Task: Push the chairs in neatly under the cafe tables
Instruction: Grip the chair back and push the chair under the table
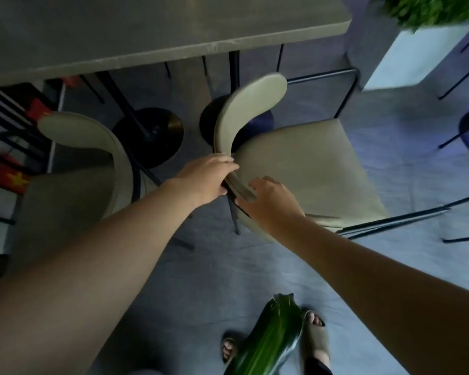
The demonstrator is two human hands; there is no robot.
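Both hands are on the curved backrest [244,115] of the right-hand chair [303,163], and that chair is the one to watch: it sits turned away from the cafe table [157,31], seat swung out to the right of the table's near edge, only the tip of the backrest reaching under it. The left hand [206,180] wraps over the lower end of the backrest, fingers curled across its top edge, a firm hold by the look of it. The right hand [268,198] meets the same end just right of the left, fingers curved against the pad; whether it clamps or merely presses, I cannot tell. 2 hands on 1 end makes sense, since the chair needs turning to face the table before it can slide in. Left of it, a 2nd chair [73,169] sits squarer to the table, its back close to the edge, so it looks nearer done. Black pedestal bases [152,136] stand under the table, and the chair legs may catch on them. Beyond the table's right corner stands a white planter [417,55].
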